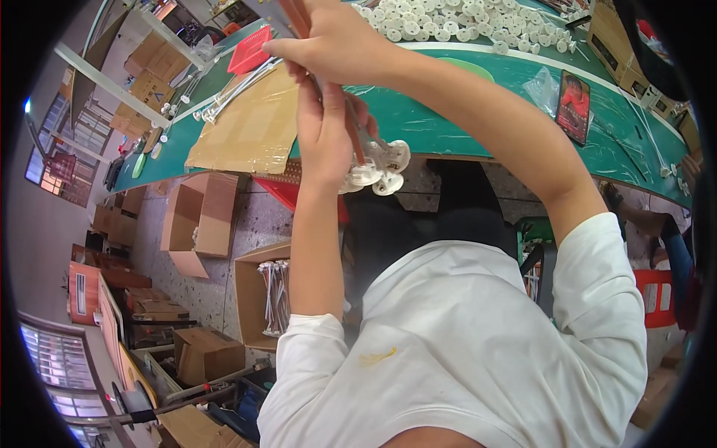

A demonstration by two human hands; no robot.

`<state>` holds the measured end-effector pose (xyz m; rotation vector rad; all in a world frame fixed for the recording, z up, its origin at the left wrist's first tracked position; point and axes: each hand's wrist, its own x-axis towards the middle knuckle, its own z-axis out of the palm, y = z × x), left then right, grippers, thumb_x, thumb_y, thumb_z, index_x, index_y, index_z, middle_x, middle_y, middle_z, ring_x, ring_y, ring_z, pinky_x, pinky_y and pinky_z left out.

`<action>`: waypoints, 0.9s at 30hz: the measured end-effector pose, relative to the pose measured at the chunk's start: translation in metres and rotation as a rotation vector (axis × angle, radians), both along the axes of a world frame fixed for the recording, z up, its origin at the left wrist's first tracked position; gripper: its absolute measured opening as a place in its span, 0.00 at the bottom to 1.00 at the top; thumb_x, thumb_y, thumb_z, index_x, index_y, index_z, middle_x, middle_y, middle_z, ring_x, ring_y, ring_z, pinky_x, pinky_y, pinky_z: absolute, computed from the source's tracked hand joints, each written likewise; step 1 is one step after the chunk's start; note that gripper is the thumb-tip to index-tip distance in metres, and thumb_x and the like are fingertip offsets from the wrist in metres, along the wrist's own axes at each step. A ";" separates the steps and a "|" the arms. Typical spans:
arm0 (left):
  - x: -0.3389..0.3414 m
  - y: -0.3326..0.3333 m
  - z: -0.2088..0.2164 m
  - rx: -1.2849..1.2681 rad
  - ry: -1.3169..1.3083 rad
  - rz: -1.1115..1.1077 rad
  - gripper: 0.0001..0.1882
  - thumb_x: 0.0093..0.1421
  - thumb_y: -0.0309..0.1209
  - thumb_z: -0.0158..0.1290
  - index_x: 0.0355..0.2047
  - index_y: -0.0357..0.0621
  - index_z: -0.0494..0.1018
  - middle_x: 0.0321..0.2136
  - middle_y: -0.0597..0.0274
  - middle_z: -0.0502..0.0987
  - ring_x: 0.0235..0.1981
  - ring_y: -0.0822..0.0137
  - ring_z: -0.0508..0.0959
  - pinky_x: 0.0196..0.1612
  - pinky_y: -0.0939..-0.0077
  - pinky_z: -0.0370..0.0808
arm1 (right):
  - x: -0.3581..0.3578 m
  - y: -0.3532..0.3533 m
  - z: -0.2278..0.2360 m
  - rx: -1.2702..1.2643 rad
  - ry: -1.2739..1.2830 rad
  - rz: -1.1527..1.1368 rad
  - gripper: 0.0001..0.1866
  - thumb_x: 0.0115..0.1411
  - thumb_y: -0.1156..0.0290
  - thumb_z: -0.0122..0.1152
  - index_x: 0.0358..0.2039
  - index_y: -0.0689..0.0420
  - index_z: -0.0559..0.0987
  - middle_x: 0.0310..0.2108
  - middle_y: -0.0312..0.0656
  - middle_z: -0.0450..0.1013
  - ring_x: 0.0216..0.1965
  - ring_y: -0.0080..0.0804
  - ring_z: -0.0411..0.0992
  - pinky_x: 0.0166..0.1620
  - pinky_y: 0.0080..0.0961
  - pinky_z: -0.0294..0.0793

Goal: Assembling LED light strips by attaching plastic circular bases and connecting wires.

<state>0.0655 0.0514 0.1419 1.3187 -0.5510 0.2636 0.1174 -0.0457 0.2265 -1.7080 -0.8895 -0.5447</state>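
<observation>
Both my hands are closed on a bundle of thin grey and reddish-brown rods, whose lower end carries a cluster of white round discs. My left hand wraps round the lower part of the bundle, just above the discs. Higher up, my right hand grips the same bundle, which runs out of the picture at the top. The bundle is tilted over the near edge of the green table. Beside my left hand, a sheet of brown cardboard bears several loose white-headed rods.
A heap of white discs covers the table's far side. A red basket stands at the back left, and a phone lies at the right. Below are open cardboard boxes, one holding rods. Another person's arm shows far right.
</observation>
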 end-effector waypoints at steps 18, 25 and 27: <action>-0.018 0.128 -0.012 -1.157 0.145 -0.346 0.15 0.68 0.33 0.34 0.23 0.48 0.61 0.20 0.68 0.63 0.24 0.72 0.67 0.37 0.67 0.68 | -0.039 0.010 -0.040 0.252 0.216 0.152 0.14 0.63 0.63 0.56 0.45 0.56 0.73 0.35 0.37 0.77 0.37 0.22 0.72 0.41 0.20 0.70; -0.046 0.133 -0.010 -0.757 -0.357 0.374 0.16 0.62 0.30 0.47 0.46 0.32 0.72 0.42 0.48 0.77 0.37 0.58 0.81 0.38 0.67 0.82 | -0.118 0.008 -0.054 0.019 0.195 0.157 0.18 0.58 0.76 0.59 0.49 0.56 0.73 0.24 0.36 0.74 0.25 0.18 0.68 0.30 0.17 0.66; -0.053 0.130 -0.002 -0.797 -0.348 0.307 0.15 0.62 0.30 0.48 0.45 0.31 0.72 0.41 0.47 0.78 0.37 0.58 0.81 0.38 0.64 0.82 | -0.134 0.015 -0.052 -0.121 0.028 0.192 0.28 0.53 0.79 0.61 0.56 0.56 0.69 0.14 0.37 0.69 0.15 0.19 0.63 0.23 0.19 0.62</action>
